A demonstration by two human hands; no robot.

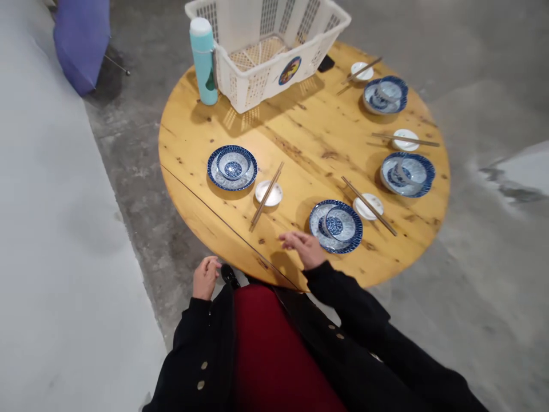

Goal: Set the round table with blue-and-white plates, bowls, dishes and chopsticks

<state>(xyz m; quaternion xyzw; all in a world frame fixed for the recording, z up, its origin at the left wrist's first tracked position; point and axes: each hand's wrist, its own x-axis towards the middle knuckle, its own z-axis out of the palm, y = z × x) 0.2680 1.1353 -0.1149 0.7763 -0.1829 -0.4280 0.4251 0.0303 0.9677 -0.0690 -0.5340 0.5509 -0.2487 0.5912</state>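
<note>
My right hand [303, 248] hovers over the near edge of the round wooden table, its fingers loosely extended to the left and holding nothing. Just right of it sits a blue-and-white plate [315, 226] with a small bowl [342, 223] tilted on it. My left hand [206, 277] is off the table's front-left edge, fingers loosely bent, with nothing visible in it. Ahead of the hands, a pair of chopsticks [267, 196] rests across a small white dish [274, 194]. To the left of that dish, another blue-patterned plate [211, 169] carries a bowl [234, 166].
At the back of the table [189, 131] stand a white plastic basket [253, 86] and a turquoise bottle [203, 63]. More plates with bowls [407, 174] and chopsticks on dishes [405, 139] line the right side. A purple umbrella [81, 43] is at the far left.
</note>
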